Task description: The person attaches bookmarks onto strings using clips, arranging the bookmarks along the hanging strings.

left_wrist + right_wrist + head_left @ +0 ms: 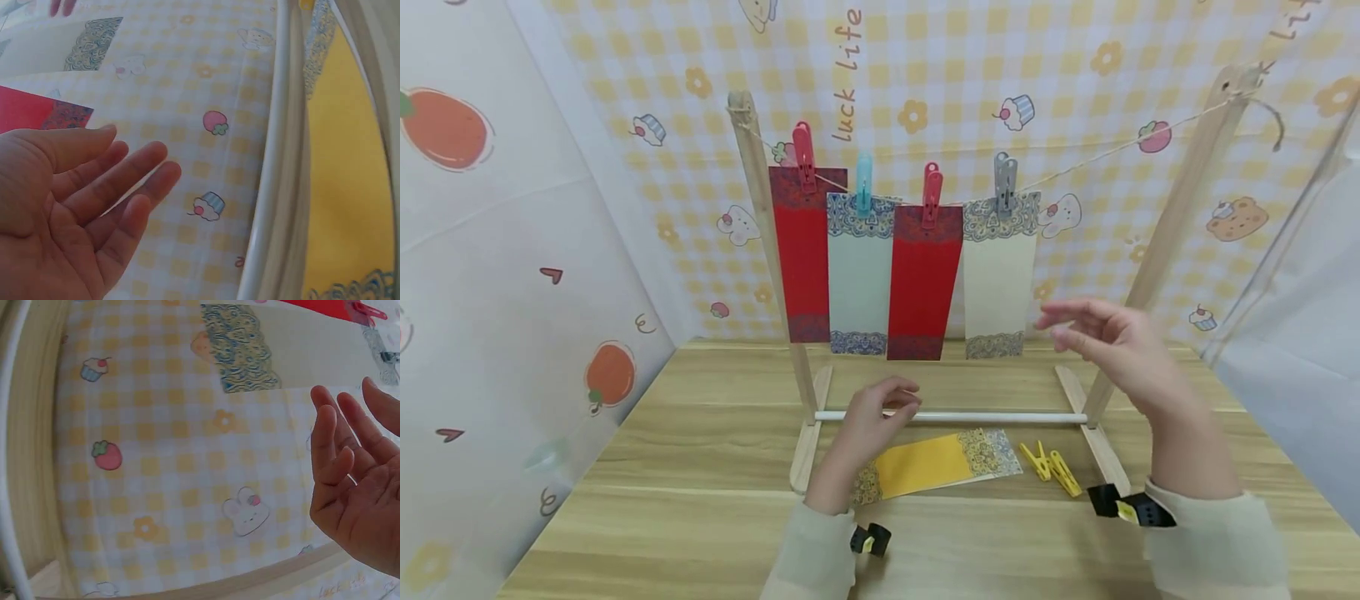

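Both hands are in the air with nothing in them. My left hand [880,417] hovers over the yellow patterned card [925,463] on the table, its fingers loosely bent. To the right of the cream card [997,283] is my right hand [1112,346], fingers pointing at that card's lower edge. The cream card hangs from a string [1112,154] by a grey clothespin [1004,185]. Left of it hang a red card [925,287] under a red clothespin [932,196], a pale green card [859,283] under a blue clothespin [864,187], and another red card [805,267] under a red clothespin [804,158].
Two yellow clothespins [1051,468] lie right of the yellow card, which overlaps another patterned card [1004,450]. A wooden frame [1183,208] with a white crossbar [1000,417] holds the string. A checked cloth [917,75] stands behind it.
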`<act>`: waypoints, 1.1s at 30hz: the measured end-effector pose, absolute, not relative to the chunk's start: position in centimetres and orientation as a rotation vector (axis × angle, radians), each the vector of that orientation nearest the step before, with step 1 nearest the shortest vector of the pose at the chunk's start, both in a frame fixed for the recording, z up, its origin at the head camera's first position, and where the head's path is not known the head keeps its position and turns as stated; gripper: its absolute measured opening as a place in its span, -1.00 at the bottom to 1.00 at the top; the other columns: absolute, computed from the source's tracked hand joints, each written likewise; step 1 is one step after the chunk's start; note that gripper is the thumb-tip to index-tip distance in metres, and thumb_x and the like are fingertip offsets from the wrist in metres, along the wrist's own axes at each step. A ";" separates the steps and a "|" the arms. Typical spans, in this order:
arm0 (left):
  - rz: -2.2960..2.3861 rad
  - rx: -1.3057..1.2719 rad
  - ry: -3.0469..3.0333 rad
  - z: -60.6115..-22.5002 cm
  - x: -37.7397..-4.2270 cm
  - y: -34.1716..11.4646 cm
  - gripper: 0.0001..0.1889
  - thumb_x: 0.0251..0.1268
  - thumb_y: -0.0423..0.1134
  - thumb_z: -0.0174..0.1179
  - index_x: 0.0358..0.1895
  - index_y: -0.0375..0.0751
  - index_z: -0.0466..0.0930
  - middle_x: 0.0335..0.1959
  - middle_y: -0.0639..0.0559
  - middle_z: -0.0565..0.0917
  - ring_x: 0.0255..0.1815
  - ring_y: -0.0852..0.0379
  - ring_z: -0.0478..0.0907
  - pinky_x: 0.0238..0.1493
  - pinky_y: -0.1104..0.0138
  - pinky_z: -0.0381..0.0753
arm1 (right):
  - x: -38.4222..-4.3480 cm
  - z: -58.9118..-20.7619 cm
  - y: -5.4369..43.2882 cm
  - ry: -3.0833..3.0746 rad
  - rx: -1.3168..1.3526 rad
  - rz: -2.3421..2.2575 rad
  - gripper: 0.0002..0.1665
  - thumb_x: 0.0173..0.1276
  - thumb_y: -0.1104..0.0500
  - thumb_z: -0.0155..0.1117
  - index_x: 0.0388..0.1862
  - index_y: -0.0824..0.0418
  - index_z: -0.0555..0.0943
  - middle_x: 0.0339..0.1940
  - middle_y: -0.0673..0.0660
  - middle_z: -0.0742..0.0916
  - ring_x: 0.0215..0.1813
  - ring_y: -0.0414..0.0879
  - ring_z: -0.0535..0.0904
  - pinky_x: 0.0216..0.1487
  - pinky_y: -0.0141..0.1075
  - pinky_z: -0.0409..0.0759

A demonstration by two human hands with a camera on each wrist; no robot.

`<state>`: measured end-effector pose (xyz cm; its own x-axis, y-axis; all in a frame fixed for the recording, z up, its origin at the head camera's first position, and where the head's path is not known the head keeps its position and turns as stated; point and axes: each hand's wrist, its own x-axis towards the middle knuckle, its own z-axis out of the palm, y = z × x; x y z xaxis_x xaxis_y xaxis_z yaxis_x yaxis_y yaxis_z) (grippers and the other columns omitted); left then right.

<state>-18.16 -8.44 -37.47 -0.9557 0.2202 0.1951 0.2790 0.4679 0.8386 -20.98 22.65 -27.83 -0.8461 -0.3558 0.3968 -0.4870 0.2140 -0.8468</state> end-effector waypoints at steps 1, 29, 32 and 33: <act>-1.524 -0.439 -2.658 -37.7 -18.1 -8.5 -0.72 0.45 -0.29 0.16 0.14 -0.27 0.58 -0.02 -0.14 0.74 0.05 -0.06 0.69 0.07 0.08 0.66 | -20.9 -28.6 22.9 -2.390 0.802 1.697 -0.63 0.44 0.35 0.19 0.19 0.17 0.60 -0.04 -0.17 0.78 -0.09 -0.34 0.70 -0.06 -0.53 0.61; -1.250 -0.402 -3.065 -41.2 -17.6 -9.2 -0.52 0.19 -0.31 0.39 0.19 -0.36 0.58 0.12 -0.20 0.66 0.17 -0.19 0.57 0.22 -0.05 0.52 | -19.6 -39.9 27.3 -3.041 0.431 1.751 -0.47 0.44 0.16 0.23 0.22 0.53 0.47 0.06 0.35 0.66 -0.09 -0.09 0.59 -0.07 -0.25 0.55; -1.219 -0.431 -3.079 -41.3 -17.7 -9.2 -0.51 0.15 -0.32 0.41 0.17 -0.39 0.58 0.11 -0.21 0.66 0.17 -0.19 0.57 0.24 -0.04 0.51 | -19.6 -40.0 27.3 -3.085 0.484 1.734 -0.48 0.42 0.18 0.25 0.19 0.56 0.48 0.00 0.32 0.68 -0.12 -0.13 0.59 -0.12 -0.26 0.57; -1.210 -0.438 -3.081 -41.3 -17.7 -9.2 -0.50 0.14 -0.32 0.42 0.17 -0.40 0.58 0.11 -0.22 0.66 0.17 -0.19 0.57 0.24 -0.04 0.52 | -19.6 -40.1 27.3 -3.100 0.497 1.727 -0.49 0.41 0.19 0.25 0.18 0.56 0.49 -0.02 0.30 0.69 -0.13 -0.14 0.58 -0.15 -0.25 0.56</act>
<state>-17.70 -9.18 -41.31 -0.9465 0.3109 -0.0869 0.1688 0.7059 0.6879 -19.62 27.30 -40.06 -0.8675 -0.4344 -0.2424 -0.0225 0.5211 -0.8532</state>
